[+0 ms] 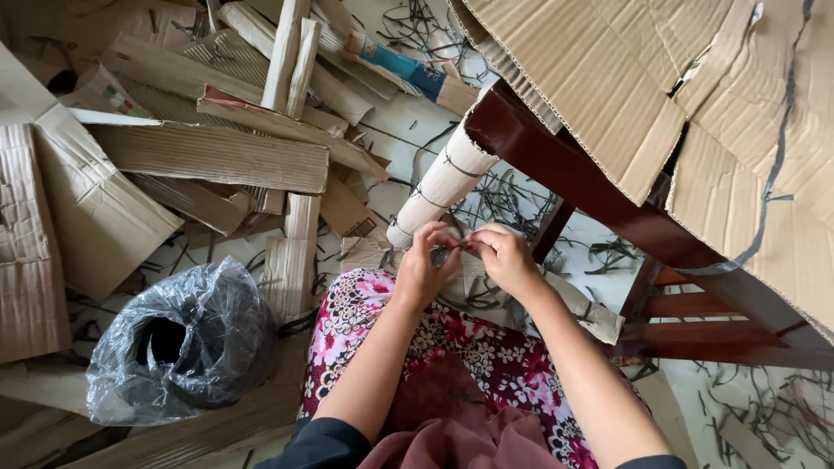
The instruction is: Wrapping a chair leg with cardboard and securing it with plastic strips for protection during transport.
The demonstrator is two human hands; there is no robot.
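Note:
My left hand [423,260] and my right hand [501,254] meet fingertip to fingertip above my knees, pinching a thin dark strap [450,253] between them. Just beyond the fingers lies a rolled cardboard tube [443,182], bound with dark straps, leaning against a dark wooden table leg [556,165]. My lap is covered in floral cloth [473,347].
A heap of cut cardboard strips [217,148] fills the left and top. A spool wrapped in a grey plastic bag [182,339] sits at lower left. Large cardboard sheets [651,78] lie over the wooden table at right. Dark strap scraps [512,195] litter the white floor.

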